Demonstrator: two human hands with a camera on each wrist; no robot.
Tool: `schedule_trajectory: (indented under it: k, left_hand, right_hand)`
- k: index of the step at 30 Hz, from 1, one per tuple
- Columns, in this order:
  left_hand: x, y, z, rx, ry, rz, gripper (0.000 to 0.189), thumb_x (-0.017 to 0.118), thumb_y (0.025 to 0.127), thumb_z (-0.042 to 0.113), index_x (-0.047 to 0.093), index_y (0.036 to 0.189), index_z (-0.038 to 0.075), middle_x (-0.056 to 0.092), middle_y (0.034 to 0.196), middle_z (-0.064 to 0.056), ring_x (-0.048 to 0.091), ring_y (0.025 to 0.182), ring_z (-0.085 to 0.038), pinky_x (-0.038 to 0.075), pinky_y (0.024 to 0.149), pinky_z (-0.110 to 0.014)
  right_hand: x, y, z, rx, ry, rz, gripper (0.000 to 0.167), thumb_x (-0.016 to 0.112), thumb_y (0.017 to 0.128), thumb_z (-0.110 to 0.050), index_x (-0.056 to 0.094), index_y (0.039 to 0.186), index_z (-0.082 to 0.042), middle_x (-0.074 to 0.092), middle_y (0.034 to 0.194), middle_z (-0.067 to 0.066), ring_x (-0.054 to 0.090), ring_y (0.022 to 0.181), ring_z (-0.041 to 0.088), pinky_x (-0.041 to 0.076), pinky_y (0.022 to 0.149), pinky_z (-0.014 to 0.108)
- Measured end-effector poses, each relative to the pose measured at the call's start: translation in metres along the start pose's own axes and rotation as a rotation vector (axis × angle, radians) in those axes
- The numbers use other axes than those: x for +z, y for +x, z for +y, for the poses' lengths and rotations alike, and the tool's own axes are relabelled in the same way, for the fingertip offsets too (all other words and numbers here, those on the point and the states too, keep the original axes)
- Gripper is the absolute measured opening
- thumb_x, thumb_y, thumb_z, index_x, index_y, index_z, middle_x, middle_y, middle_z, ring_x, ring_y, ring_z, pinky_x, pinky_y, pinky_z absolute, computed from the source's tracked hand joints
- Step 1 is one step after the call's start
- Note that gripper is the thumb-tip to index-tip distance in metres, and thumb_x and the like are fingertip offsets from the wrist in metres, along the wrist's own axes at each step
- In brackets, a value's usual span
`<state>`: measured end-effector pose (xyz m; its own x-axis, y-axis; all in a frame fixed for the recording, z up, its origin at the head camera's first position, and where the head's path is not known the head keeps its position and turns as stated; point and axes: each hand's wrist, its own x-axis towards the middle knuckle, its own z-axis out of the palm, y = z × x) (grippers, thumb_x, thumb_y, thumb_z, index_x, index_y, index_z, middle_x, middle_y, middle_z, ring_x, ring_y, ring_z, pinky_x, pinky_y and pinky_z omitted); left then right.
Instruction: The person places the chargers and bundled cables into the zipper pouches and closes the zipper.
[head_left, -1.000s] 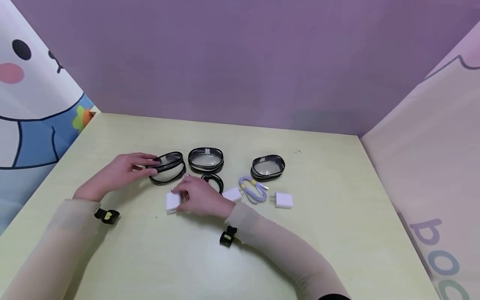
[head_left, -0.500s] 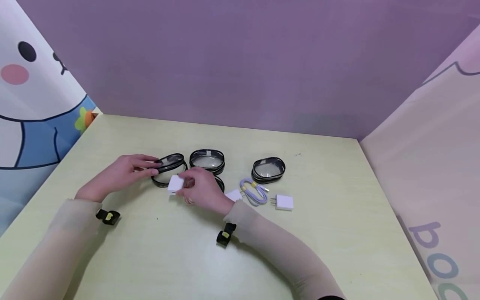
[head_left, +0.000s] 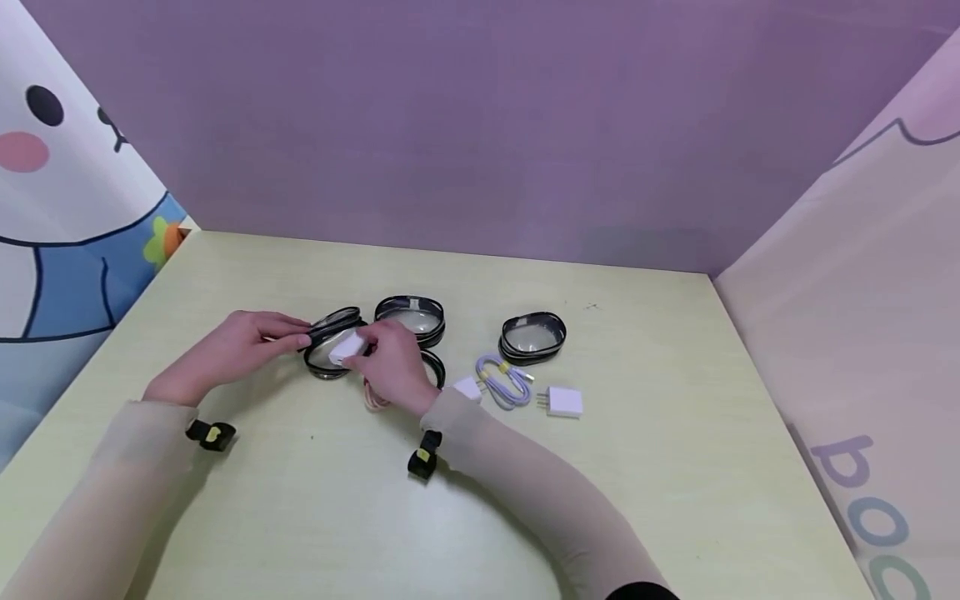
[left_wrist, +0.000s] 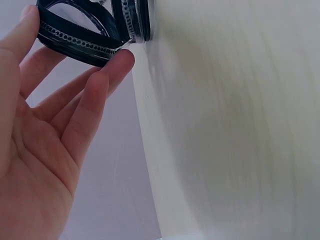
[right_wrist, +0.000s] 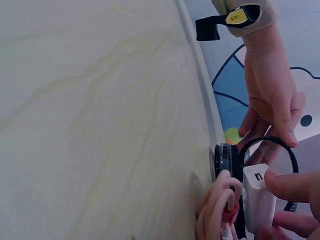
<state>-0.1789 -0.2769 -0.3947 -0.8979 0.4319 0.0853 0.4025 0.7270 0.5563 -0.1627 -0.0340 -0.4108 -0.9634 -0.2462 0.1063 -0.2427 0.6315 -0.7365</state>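
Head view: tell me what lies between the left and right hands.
In the head view, a black-rimmed clear pouch, held by the left hand, and a white charger, pinched by the right hand, lie there.

The charger (right_wrist: 260,202) is white, the pouch (left_wrist: 75,41) black-rimmed, one cable (right_wrist: 214,206) pink.

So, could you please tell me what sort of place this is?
Probably a staged tabletop booth, perhaps for recording: a pale table closed in by a plain purple panel and a cartoon-printed sheet.
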Motion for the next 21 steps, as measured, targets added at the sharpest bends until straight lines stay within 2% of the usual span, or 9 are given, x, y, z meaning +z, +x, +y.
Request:
schedule_trajectory:
  k: [2, 6, 9, 12, 16, 21]
  left_hand:
    - [0.0, 0.0, 0.0, 0.018, 0.011, 0.012, 0.03, 0.067, 0.097, 0.029, 0.076, 0.115, 0.008, 0.071, 0.116, -0.013, 0.064, 0.112, -0.036, 0.048, 0.092, -0.053]
    - [-0.001, 0.001, 0.0, 0.024, 0.018, 0.01, 0.028, 0.068, 0.096, 0.03, 0.077, 0.113, 0.009, 0.072, 0.114, -0.011, 0.065, 0.109, -0.034, 0.049, 0.09, -0.051]
    - [-0.001, 0.001, -0.001, 0.018, 0.015, 0.001, 0.029, 0.068, 0.096, 0.032, 0.078, 0.113, 0.01, 0.072, 0.114, -0.011, 0.066, 0.109, -0.032, 0.05, 0.089, -0.046]
    - [0.0, 0.002, -0.003, 0.016, 0.012, -0.003, 0.03, 0.068, 0.096, 0.033, 0.077, 0.113, 0.01, 0.072, 0.114, -0.011, 0.066, 0.109, -0.032, 0.05, 0.09, -0.047]
    - [0.0, 0.003, -0.003, 0.009, 0.008, -0.008, 0.032, 0.067, 0.097, 0.033, 0.076, 0.115, 0.008, 0.071, 0.115, -0.013, 0.064, 0.111, -0.035, 0.048, 0.092, -0.053]
    - [-0.002, 0.002, 0.0, -0.018, -0.007, -0.021, 0.036, 0.066, 0.097, 0.035, 0.074, 0.118, 0.006, 0.069, 0.119, -0.016, 0.061, 0.116, -0.039, 0.046, 0.095, -0.056]
  right_hand:
    - [0.004, 0.002, -0.001, 0.017, -0.026, 0.003, 0.047, 0.086, 0.079, -0.026, 0.072, 0.121, -0.009, 0.067, 0.117, 0.004, 0.059, 0.107, 0.014, 0.044, 0.093, 0.021]
    - [0.009, 0.006, -0.002, 0.035, -0.071, 0.004, 0.047, 0.085, 0.08, -0.03, 0.073, 0.119, -0.008, 0.066, 0.115, 0.004, 0.059, 0.105, 0.015, 0.045, 0.092, 0.023]
    - [0.01, 0.009, -0.002, 0.026, -0.114, -0.002, 0.046, 0.084, 0.081, -0.032, 0.073, 0.119, -0.008, 0.066, 0.114, 0.004, 0.059, 0.105, 0.015, 0.044, 0.092, 0.023]
    - [0.008, 0.01, -0.002, 0.015, -0.125, -0.018, 0.045, 0.084, 0.082, -0.03, 0.072, 0.12, -0.008, 0.066, 0.115, 0.005, 0.059, 0.104, 0.015, 0.044, 0.091, 0.022]
    - [0.004, 0.01, 0.0, 0.026, -0.061, -0.044, 0.037, 0.08, 0.086, -0.017, 0.072, 0.121, -0.009, 0.069, 0.109, 0.0, 0.06, 0.096, 0.008, 0.046, 0.083, 0.017]
    - [-0.005, 0.01, 0.006, 0.033, 0.107, -0.093, 0.028, 0.074, 0.088, -0.004, 0.074, 0.116, -0.007, 0.073, 0.097, -0.001, 0.06, 0.08, 0.0, 0.047, 0.071, 0.012]
